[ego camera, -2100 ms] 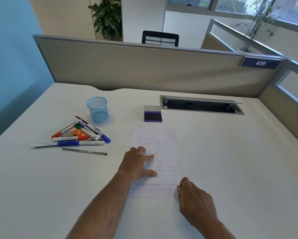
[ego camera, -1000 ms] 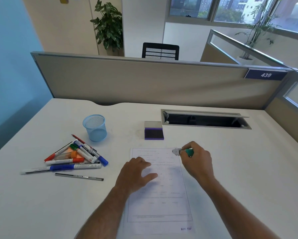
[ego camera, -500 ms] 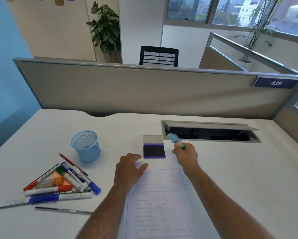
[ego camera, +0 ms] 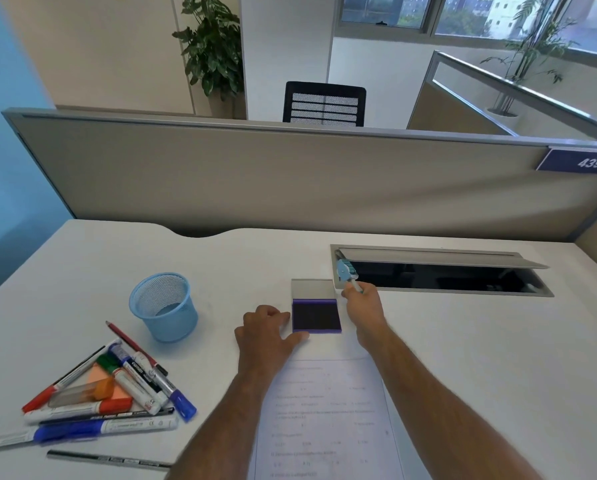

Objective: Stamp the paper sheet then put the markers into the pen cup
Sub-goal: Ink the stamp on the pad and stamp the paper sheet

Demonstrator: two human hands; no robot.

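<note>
While the stamp (ego camera: 346, 273) is pinched in the right hand (ego camera: 364, 308), ink pad (ego camera: 316, 315) flanked by both hands, left hand (ego camera: 266, 336) spread flat, thumb touching the pad.

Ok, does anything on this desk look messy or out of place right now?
Only the markers: they lie in a loose crisscrossed heap left of the paper sheet, none in the blue pen cup. The ink pad sits open. Nothing looks spilled or damaged.

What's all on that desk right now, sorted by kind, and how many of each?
Markers: 6, as far as the pile shows
Pencil: 1
Pens: 2
Mesh pen cup: 1
Ink pad: 1
Stamp: 1, in the right hand
Paper sheet: 1
Total: 13
</note>
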